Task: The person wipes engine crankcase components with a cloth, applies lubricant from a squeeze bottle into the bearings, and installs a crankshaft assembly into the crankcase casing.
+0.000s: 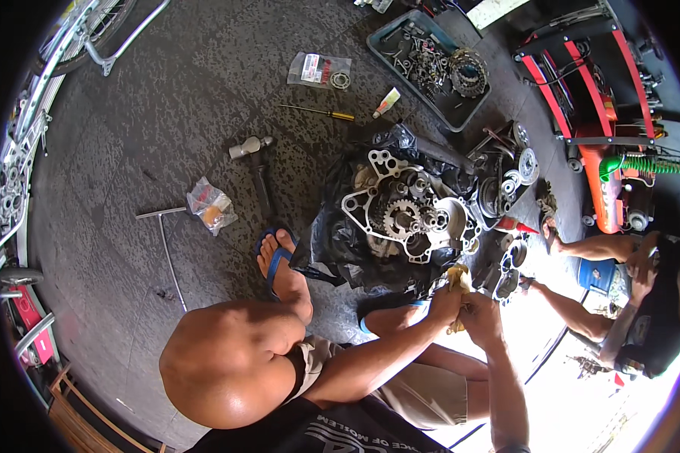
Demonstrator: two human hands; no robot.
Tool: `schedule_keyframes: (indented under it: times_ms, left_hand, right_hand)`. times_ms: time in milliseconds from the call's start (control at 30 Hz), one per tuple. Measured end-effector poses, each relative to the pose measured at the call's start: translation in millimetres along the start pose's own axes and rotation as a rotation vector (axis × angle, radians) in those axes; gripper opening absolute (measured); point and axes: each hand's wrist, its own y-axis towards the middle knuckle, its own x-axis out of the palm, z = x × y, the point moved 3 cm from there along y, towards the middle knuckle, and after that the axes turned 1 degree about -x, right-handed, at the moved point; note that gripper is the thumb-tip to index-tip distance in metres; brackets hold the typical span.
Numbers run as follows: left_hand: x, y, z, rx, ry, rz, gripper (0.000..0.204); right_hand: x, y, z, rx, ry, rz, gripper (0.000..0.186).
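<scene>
My left hand point(445, 305) and my right hand point(482, 315) are close together, both closed around a crumpled yellowish rag point(458, 279). Part of the rag sticks up above my fingers, and a bit hangs between the hands. Just beyond them lies an opened engine crankcase point(370, 220) with a toothed gear point(402, 219) and several shafts in it. Black plastic sheeting point(332, 234) is spread beneath the crankcase. To the right of my hands is a metal engine cover point(508, 273), with a red conical nozzle point(516, 226) beyond it.
Around the floor lie a hammer point(258, 170), a T-handle wrench point(168, 249), a screwdriver point(332, 114), a small tube point(387, 103) and plastic packets point(211, 206). A parts tray point(461, 121) sits at the back. Another person point(650, 302) sits at right, near a red tool trolley point(593, 83).
</scene>
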Motion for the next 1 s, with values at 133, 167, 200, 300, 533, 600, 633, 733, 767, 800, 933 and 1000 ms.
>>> schedule_keyframes:
  times_ms: [133,167,200,300,533,600,633,733,767,800,933,1000]
  left_hand:
    - [-1,23,-9,0.055,-0.106,0.025,0.043]
    - [-12,30,-9,0.077,-0.108,0.05,0.043]
    - [0,22,-8,0.06,-0.187,0.022,0.044]
    - [-2,14,5,0.031,-0.216,0.031,0.044]
    - [-4,9,13,0.025,-0.222,0.046,0.043]
    - [-7,8,13,0.017,-0.215,0.048,0.043]
    - [-9,8,13,0.013,-0.21,0.05,0.043]
    - [-11,4,11,-0.003,-0.202,0.052,0.042]
    - [-10,4,11,-0.005,-0.202,0.051,0.042]
    - [-9,4,11,-0.011,-0.202,0.047,0.042]
    - [-12,4,11,-0.014,-0.198,0.052,0.042]
    - [-12,4,9,-0.016,-0.196,0.051,0.042]
  right_hand:
    - [-23,48,-9,-0.157,0.034,0.147,0.015]
    - [-22,68,-29,-0.171,0.021,0.305,0.022]
    - [-28,82,-25,-0.098,0.05,0.353,0.029]
    - [-11,128,-41,-0.262,-0.163,0.568,0.039]
    - [32,166,-44,-0.123,-0.231,0.825,0.026]
    - [34,168,-41,-0.105,-0.214,0.881,0.025]
    - [35,169,-40,-0.11,-0.196,0.881,0.023]
    - [38,169,-38,-0.134,-0.2,0.915,0.021]
    - [38,169,-39,-0.124,-0.195,0.924,0.02]
    - [38,169,-37,-0.112,-0.193,0.933,0.02]
    - [38,168,-36,-0.139,-0.177,0.965,0.017]
    - [39,169,-34,-0.132,-0.17,0.962,0.016]
